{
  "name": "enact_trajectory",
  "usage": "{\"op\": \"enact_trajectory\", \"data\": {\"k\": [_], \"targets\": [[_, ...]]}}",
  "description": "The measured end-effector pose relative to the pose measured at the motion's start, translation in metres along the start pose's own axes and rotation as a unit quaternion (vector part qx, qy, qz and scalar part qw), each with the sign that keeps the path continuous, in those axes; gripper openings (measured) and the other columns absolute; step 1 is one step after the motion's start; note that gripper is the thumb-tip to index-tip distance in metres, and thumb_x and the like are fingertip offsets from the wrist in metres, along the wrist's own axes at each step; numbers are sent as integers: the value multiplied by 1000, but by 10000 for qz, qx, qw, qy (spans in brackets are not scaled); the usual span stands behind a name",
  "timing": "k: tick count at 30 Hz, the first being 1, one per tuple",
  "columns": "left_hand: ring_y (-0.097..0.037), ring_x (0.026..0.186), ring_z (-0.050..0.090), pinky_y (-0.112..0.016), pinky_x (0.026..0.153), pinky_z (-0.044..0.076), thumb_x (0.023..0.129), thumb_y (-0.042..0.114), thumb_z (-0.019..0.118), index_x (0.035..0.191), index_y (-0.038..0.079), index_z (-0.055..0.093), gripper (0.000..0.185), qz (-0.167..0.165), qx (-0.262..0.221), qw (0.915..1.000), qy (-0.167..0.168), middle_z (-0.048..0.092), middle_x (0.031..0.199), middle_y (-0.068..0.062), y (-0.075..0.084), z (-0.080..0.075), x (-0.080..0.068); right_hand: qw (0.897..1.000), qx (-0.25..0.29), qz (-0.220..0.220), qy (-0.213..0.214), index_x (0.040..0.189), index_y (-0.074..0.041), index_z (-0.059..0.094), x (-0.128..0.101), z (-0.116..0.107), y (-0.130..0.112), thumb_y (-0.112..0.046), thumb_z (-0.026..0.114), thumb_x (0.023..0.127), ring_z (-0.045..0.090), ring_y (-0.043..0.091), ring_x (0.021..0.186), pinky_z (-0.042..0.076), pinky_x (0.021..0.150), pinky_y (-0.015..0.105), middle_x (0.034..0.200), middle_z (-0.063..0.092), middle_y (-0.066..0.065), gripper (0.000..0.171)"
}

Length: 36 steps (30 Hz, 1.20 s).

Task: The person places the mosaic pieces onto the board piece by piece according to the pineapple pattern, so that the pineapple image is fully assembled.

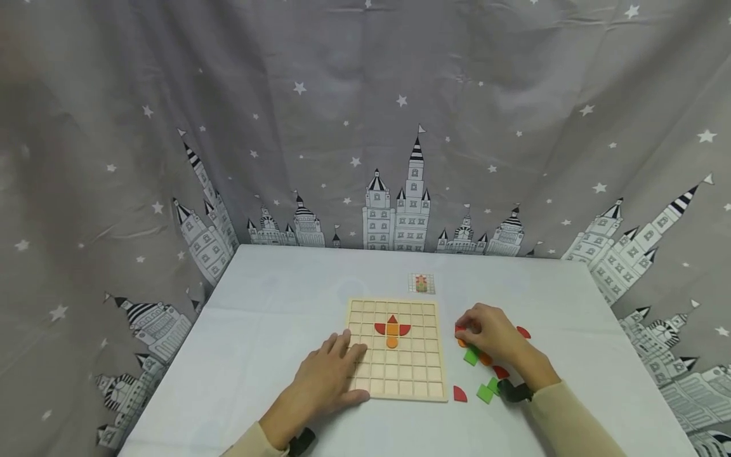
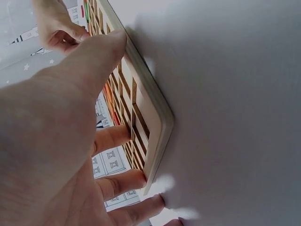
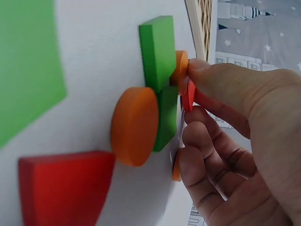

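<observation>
Grey star-and-castle curtain (image 1: 365, 127) hung behind & at both sides of a white bench (image 1: 274, 285). Wooden grid board (image 1: 398, 349) lay at bench centre, w/ a small figure in its upper rows: red triangle on top, orange square flanked by red quarter-rounds, orange half-round below (image 1: 392, 329). L hand (image 1: 325, 381) rested flat at the board's 8 o'clock corner, fingers straight & spread over the frame and the nearest cells, thumb along the near edge (image 2: 146, 94); it gripped nothing. R hand (image 1: 490, 333) sat at 3 o'clock of the board, among loose pieces, fingers curled, pinching a thin red piece (image 3: 189, 95) betw. thumb & fingertips, right by a green block (image 3: 157, 49) and orange disc (image 3: 135, 126). More red & green pieces (image 1: 485, 393) lay near that wrist. Small pattern card (image 1: 421, 283) lay at 12 o'clock, just past the board.
</observation>
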State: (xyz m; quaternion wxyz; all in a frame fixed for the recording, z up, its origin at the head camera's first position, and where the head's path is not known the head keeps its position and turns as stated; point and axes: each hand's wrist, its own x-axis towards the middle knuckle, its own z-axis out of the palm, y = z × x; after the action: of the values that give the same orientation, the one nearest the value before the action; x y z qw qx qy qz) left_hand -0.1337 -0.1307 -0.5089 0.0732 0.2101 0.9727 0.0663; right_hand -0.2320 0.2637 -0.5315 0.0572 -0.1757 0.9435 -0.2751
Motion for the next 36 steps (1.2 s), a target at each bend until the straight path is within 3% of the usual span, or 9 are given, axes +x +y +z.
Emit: {"op": "enact_trajectory", "data": {"k": [10, 19, 27, 36], "targets": [[-57, 156, 60, -69, 106, 66, 95, 70, 88, 164, 16, 62, 91, 107, 7, 9999, 43, 53, 175, -29, 0, 0, -2, 9993, 365, 55, -81, 109, -18, 81, 7, -1, -7, -20, 95, 100, 63, 12, 88, 56, 79, 20, 91, 73, -9, 17], [-57, 156, 60, -69, 108, 66, 96, 72, 86, 165, 18, 59, 92, 129, 189, 9997, 23, 54, 175, -29, -1, -2, -3, 9980, 586, 178, 142, 118, -16, 89, 2, -2, -22, -18, 92, 103, 73, 12, 96, 63, 91, 21, 110, 85, -4, 15], [-55, 158, 59, -68, 109, 65, 97, 73, 85, 167, 17, 58, 93, 139, 302, 9994, -103, 52, 176, -29, 2, -3, 0, 9955, 769, -163, 523, 115, -17, 90, -7, 2, -28, -16, 89, 105, 83, 12, 102, 67, 94, 22, 114, 89, -3, 10], [-56, 158, 59, -67, 110, 65, 98, 74, 83, 167, 17, 58, 93, 137, 353, 9992, -141, 52, 176, -29, 1, -3, 0, 9905, 1156, -428, 608, 105, -15, 90, -10, 16, -45, -9, 97, 95, 83, 11, 97, 68, 90, 20, 107, 89, -3, 14]]}}
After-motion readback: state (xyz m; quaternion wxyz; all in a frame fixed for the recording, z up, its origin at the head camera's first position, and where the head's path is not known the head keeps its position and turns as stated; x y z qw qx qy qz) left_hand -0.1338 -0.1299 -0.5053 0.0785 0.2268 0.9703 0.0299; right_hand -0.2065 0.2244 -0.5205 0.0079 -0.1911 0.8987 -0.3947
